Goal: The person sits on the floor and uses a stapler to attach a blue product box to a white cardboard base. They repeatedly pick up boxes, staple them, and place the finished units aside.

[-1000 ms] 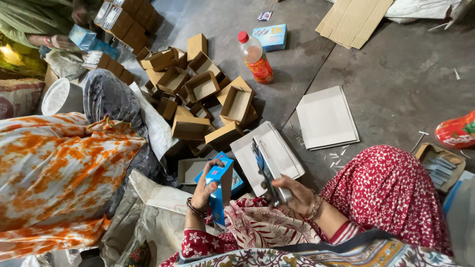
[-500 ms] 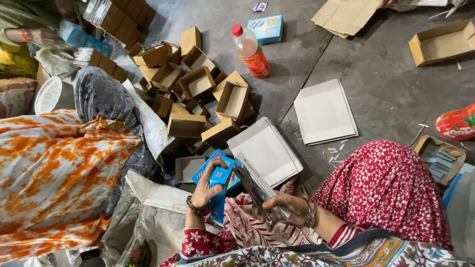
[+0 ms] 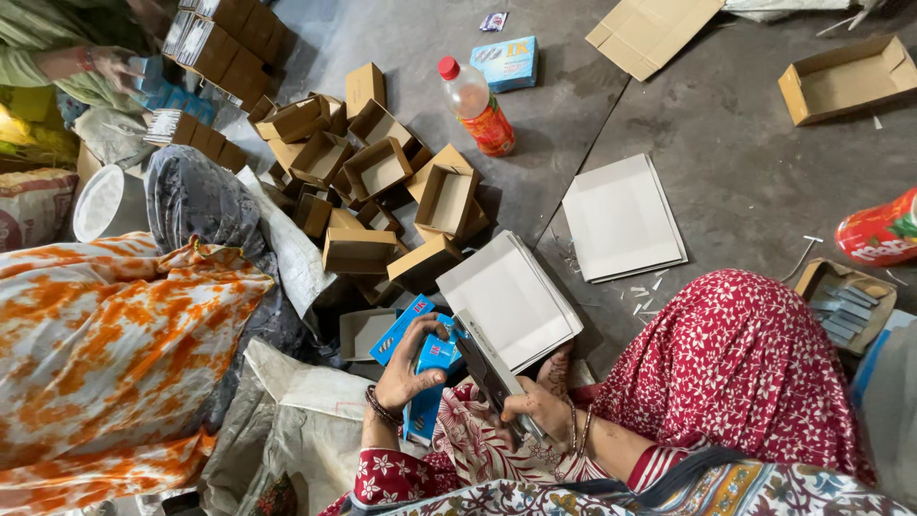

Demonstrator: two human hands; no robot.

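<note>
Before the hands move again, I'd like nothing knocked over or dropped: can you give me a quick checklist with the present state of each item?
1. Left hand grips the blue box: ok.
2. Right hand holds the dark stapler-like tool: ok.
3. Tool's tip meets the box: cannot tell, the contact is hidden.
4. White card stack lies beside the tool, apart from the open brown boxes: ok.
5. Bottle with red cap stands upright, away from both hands: ok.
6. Small white scraps lie on the floor by the knee: not ok.
</note>
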